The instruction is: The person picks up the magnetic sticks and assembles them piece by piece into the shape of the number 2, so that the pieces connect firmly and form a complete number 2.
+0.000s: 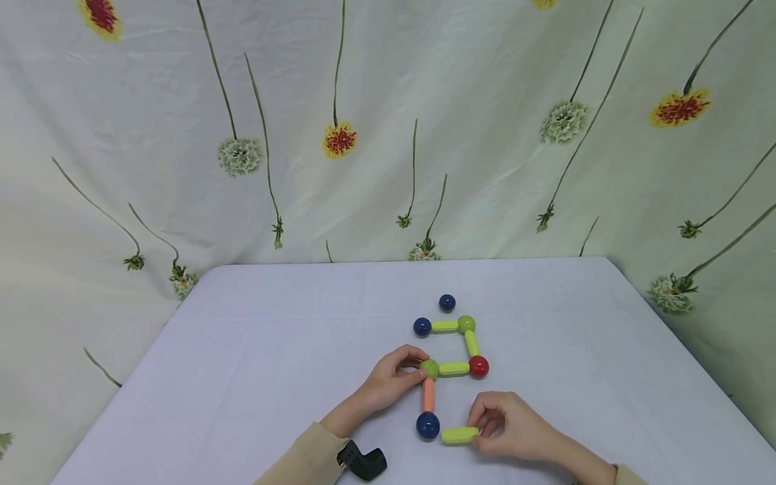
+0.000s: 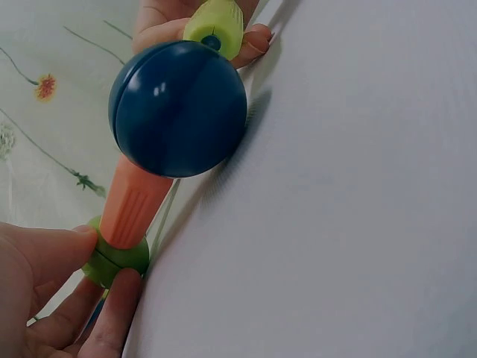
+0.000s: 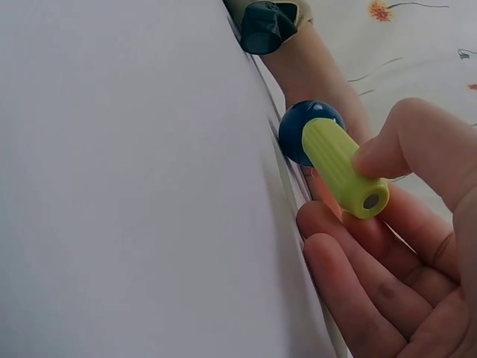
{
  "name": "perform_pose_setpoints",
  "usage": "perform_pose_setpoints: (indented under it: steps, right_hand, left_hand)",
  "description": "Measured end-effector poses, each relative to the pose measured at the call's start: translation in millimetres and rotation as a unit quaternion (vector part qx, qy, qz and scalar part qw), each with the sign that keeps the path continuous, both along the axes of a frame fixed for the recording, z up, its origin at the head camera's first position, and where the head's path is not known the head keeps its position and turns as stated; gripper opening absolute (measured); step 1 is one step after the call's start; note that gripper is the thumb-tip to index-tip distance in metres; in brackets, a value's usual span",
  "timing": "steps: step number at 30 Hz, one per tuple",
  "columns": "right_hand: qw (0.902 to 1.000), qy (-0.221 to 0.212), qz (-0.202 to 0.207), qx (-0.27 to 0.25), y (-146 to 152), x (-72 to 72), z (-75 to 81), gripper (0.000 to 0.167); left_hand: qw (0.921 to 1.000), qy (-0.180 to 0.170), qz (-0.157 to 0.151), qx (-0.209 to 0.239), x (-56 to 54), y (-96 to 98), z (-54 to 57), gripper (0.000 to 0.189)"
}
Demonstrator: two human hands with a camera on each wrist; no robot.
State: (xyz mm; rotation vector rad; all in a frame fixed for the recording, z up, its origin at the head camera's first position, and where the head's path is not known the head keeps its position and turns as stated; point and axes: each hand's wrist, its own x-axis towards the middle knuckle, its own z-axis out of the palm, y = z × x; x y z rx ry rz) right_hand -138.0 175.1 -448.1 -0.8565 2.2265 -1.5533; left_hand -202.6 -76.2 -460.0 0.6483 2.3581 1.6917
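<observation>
My left hand (image 1: pixel 388 380) pinches a green ball (image 1: pixel 429 368) between thumb and fingers. From that ball an orange rod (image 1: pixel 428 395) runs toward me to a large blue ball (image 1: pixel 428 426). My right hand (image 1: pixel 515 424) holds a yellow-green rod (image 1: pixel 459 436) between thumb and fingers, its far end close beside the blue ball with a narrow gap in the head view. A grey disc shows in the near end of this rod (image 3: pixel 346 168) in the right wrist view. The left wrist view has the blue ball (image 2: pixel 179 108) largest, with the orange rod (image 2: pixel 136 205) below it.
From the held green ball, a yellow-green rod (image 1: pixel 454 368) leads to a red ball (image 1: pixel 479 367). Another rod (image 1: pixel 471 343) joins it to a farther green ball (image 1: pixel 466 324), then a rod (image 1: pixel 444 326) to a blue ball (image 1: pixel 422 327). A loose blue ball (image 1: pixel 447 303) lies behind on the white table (image 1: pixel 273 350).
</observation>
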Motion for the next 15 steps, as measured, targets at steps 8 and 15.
perform_pose_setpoints:
  steps: [8,15]
  right_hand:
    - [0.9994,-0.011,-0.024,0.020,0.8,-1.5,-1.9,0.016]
    - [0.9991,-0.009,-0.032,0.025,0.8,-2.0,-2.5,0.016]
  left_hand:
    - [1.0000,0.000,0.002,-0.001,0.3,-0.1,0.5,0.020]
    - [1.0000,0.002,-0.002,0.006,0.6,-0.4,1.0,0.021]
